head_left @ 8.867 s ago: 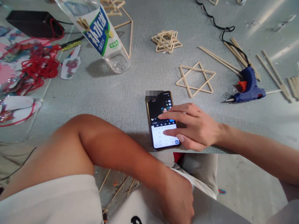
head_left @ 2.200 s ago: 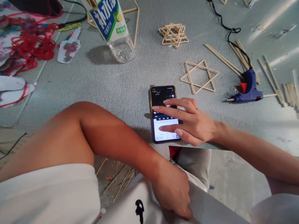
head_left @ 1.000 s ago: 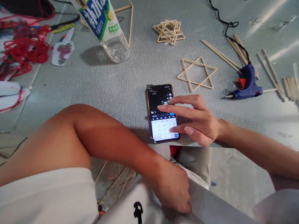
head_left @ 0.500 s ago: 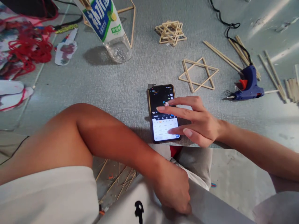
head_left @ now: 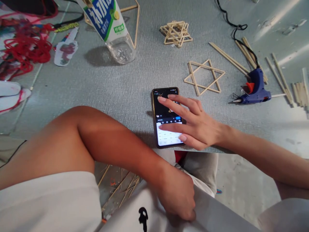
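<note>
A smartphone (head_left: pixel 169 135) lies face up near the table's front edge, its screen lit with a chat page above a white keyboard. Over it my right hand (head_left: pixel 195 124) is open, fingers spread, with one fingertip at the left side of the keyboard. The phone lies on the table, not in the hand. My left hand (head_left: pixel 177 193) is curled into a fist against my light shirt, below the table edge; its fingers are hidden, so I cannot see whether they hold anything. Beyond the phone rests a flat six-pointed star of thin wooden sticks (head_left: pixel 204 88).
A blue glue gun (head_left: pixel 257 88) with a black cord lies at right beside loose wooden sticks (head_left: pixel 229 58). Farther back are a layered stick star (head_left: pixel 177 33) and a clear bottle (head_left: pixel 120 50). Red cord (head_left: pixel 29 48) is heaped at left. Sticks (head_left: pixel 120 187) litter the floor.
My right hand has shifted left over the phone, its fingertips now farther across the screen and keyboard. My left hand stays curled in the same place.
</note>
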Available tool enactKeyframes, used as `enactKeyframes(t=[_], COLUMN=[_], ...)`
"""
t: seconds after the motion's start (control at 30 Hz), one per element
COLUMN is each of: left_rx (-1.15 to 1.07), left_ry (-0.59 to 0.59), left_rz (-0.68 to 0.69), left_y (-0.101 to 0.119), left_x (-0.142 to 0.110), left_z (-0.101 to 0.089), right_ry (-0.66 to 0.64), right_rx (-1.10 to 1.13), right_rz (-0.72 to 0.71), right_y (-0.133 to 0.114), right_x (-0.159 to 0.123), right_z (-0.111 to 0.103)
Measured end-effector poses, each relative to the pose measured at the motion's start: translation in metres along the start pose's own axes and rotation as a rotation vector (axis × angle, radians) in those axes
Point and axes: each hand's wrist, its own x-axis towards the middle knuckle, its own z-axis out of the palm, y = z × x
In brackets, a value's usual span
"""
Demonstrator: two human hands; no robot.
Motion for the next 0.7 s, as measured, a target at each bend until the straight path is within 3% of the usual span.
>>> enactKeyframes(t=[0.2, 0.43, 0.6, 0.7], left_rx=[0.034, 0.013, 0.011, 0.092], left_ry=[0.009, -0.078, -0.033, -0.069], left_rz=[-0.012, 0.025, 0.027, 0.064], left_y=[-0.004, -0.003, -0.004, -0.006], left_x=[-0.004, -0.002, -0.003, -0.005], left_z=[-0.005, -0.009, -0.010, -0.012], right_ry=[0.076, 0.069, 0.094, 0.110], right_rx=[0.117, 0.032, 0.046, 0.071], right_rz=[-0.104, -0.064, -0.075, -0.100], right_y=[0.006, 0.004, 0.007, 0.007], right_x=[-0.009, -0.004, -0.008, -0.009], right_z=[-0.015, -0.009, -0.009, -0.010])
